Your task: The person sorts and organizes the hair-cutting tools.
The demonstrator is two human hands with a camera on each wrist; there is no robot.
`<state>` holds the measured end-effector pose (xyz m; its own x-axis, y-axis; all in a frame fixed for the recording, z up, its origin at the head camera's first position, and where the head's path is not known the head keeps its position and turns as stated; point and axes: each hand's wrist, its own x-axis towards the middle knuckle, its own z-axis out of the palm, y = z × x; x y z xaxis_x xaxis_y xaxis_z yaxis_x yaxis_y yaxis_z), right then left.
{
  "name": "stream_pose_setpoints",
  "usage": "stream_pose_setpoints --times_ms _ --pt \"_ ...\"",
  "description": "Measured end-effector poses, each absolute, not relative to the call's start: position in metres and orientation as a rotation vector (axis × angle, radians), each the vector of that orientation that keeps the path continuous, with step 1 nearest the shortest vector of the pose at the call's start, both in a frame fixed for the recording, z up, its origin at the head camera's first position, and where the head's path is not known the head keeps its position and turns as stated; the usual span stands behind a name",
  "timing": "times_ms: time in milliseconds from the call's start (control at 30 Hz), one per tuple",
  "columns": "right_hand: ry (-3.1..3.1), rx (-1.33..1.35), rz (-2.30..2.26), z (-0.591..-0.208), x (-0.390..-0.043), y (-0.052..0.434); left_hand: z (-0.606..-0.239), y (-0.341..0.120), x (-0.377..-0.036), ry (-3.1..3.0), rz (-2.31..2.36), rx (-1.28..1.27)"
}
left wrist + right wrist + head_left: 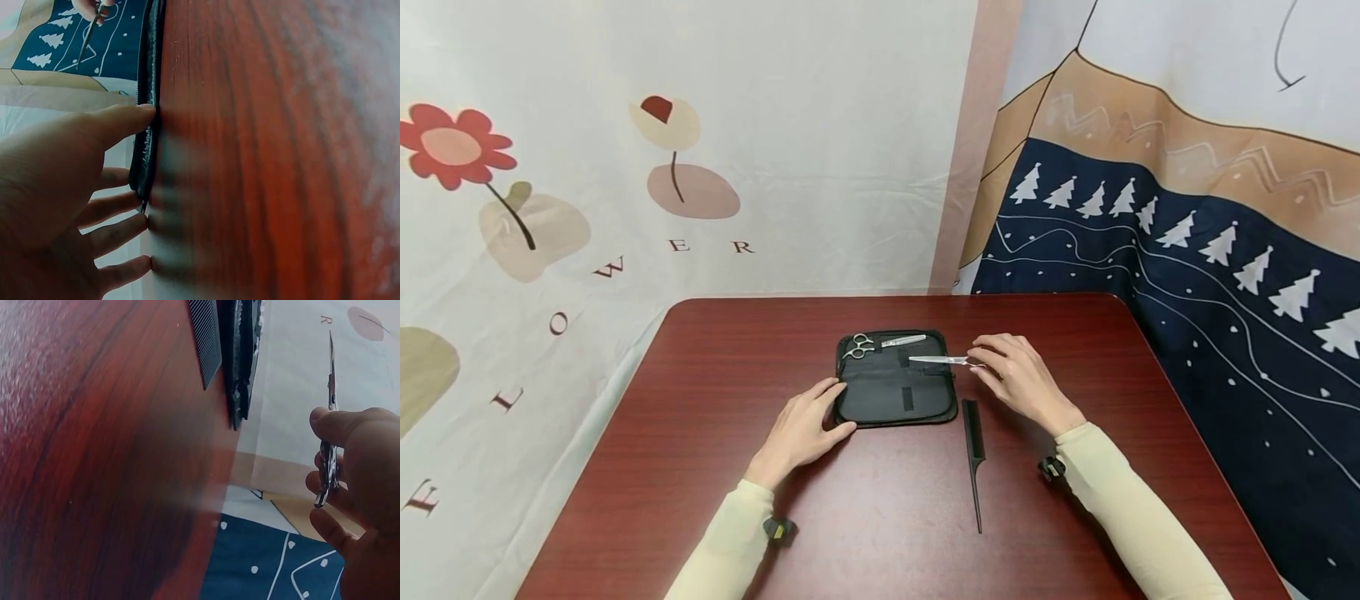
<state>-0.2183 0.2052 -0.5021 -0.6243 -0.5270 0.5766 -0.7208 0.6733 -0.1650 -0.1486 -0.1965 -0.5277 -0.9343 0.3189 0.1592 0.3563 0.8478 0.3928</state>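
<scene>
An open black zip case [895,392] lies on the dark red table [700,433]. One pair of silver scissors [880,342] rests in its far part. My right hand [1018,377] pinches a second pair of scissors [938,360] by the handle end, blades pointing left just above the case; the right wrist view shows those scissors [329,425] held between thumb and fingers [331,425]. My left hand [805,425] rests with straight fingers on the case's near left edge; in the left wrist view its fingertips [140,115] touch the case [149,112].
A black tail comb [973,454] lies on the table right of the case, tail toward me; its teeth [206,340] show in the right wrist view. Patterned cloth hangs behind and beside the table. Table edges run left and right.
</scene>
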Motion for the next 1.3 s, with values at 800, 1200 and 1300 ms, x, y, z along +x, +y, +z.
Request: stream_pose_setpoints --times_ms 800,1200,1300 --pt "-2.729 0.906 0.473 -0.511 -0.242 0.203 -0.525 -0.198 -0.15 -2.978 -0.637 -0.516" --pt "-2.762 0.932 0.421 -0.509 -0.254 0.198 -0.522 -0.196 -0.151 -3.005 -0.604 -0.511" --pt "-2.79 0.931 0.428 -0.509 -0.256 0.196 -0.522 -0.196 -0.151 -3.003 -0.601 -0.511"
